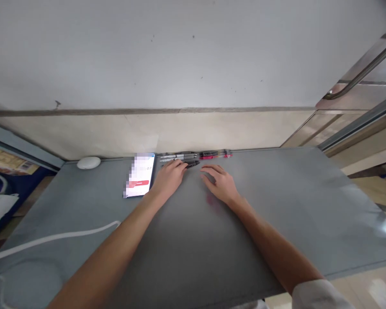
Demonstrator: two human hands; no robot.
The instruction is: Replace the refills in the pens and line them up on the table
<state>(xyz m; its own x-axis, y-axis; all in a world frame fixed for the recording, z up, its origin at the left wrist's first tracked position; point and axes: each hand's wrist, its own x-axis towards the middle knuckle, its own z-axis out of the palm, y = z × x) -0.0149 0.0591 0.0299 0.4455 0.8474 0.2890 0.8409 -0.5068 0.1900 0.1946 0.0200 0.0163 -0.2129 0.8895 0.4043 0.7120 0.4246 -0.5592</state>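
Note:
Against the wall, at the back of the grey table, several pens lie in a row. Among them are white-and-grey pens (189, 157) on the left, and a pink pen (216, 157) beside dark clear-barrelled pens (215, 152) on the right. My left hand (171, 174) is closed over a dark pen (193, 164) in front of the row; its tip end sticks out past my fingers, and the rest is hidden beneath them. My right hand (221, 182) rests just right of that pen, thumb apart from the curved fingers, holding nothing.
Left of my left hand lies a phone (143, 176) with its screen lit. Farther left, a white oval object (88, 162) sits by the wall. A white cable (67, 234) crosses the grey table (186, 257). A metal-framed door (350, 86) stands at the right.

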